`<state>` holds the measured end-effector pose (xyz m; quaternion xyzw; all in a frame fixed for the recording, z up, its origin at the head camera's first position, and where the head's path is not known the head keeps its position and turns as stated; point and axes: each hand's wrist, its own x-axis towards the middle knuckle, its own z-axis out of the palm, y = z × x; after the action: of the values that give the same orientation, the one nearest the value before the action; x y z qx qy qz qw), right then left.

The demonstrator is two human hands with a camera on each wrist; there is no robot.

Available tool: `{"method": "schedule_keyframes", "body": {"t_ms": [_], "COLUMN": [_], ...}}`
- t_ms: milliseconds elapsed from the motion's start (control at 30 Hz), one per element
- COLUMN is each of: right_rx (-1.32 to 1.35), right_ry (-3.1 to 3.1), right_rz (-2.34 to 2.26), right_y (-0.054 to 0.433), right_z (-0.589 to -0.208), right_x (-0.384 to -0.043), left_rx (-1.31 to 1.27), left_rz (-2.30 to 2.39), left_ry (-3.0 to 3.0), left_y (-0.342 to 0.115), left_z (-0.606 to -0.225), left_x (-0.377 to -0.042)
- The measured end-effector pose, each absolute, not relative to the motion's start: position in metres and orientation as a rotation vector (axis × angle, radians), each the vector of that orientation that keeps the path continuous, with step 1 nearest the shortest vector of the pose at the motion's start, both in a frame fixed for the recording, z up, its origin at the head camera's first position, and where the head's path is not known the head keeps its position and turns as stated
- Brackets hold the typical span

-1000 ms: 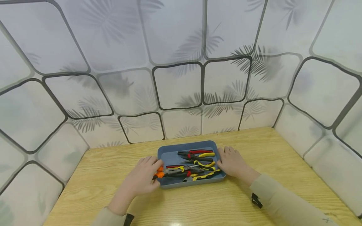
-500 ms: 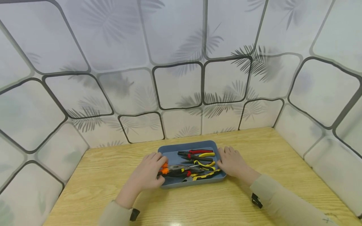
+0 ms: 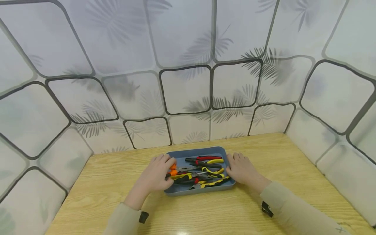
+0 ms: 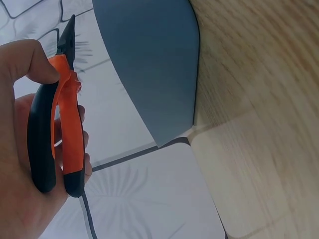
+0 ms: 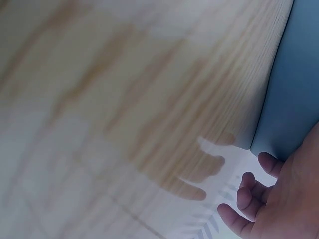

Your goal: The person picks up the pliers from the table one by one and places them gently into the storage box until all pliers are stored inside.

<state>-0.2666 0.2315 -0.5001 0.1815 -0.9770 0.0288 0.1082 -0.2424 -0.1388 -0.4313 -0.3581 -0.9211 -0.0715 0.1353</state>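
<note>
In my left hand (image 3: 155,174) I grip long-nose pliers (image 4: 72,139) with orange and black handles, their jaws pointing up in the left wrist view. In the head view these pliers are over the left end of a blue tray (image 3: 202,192), partly hidden by my fingers. The tray holds several other pliers, among them one with a red handle (image 3: 209,157) and one with black and yellow handles (image 3: 215,183). My right hand (image 3: 242,169) rests at the tray's right rim. In the right wrist view its loosely bent fingers (image 5: 249,199) are outside the tray wall.
The tray stands on a light wooden table (image 3: 205,215). Padded-looking walls (image 3: 188,88) with a leaf pattern enclose the table at the back and both sides. A glare spot shows near the table's front.
My left hand has moved right and slightly away from me, carrying the orange-handled pliers further in over the tray. My right hand has stayed at the right rim.
</note>
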Motion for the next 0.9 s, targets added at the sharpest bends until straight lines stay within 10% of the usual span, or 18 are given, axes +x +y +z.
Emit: {"method": "schedule_keyframes", "body": {"t_ms": [900], "right_rx": [0.528], "right_ry": [-2.884], "right_rz": [0.132], "right_y": [0.227], "right_z": [-0.489], "right_x": [-0.259], "left_rx": [-1.028], "left_rz": [-0.217], "left_ry": [-2.703], "left_y": [-0.126], "left_z": [-0.434], "left_x": [-0.261]}}
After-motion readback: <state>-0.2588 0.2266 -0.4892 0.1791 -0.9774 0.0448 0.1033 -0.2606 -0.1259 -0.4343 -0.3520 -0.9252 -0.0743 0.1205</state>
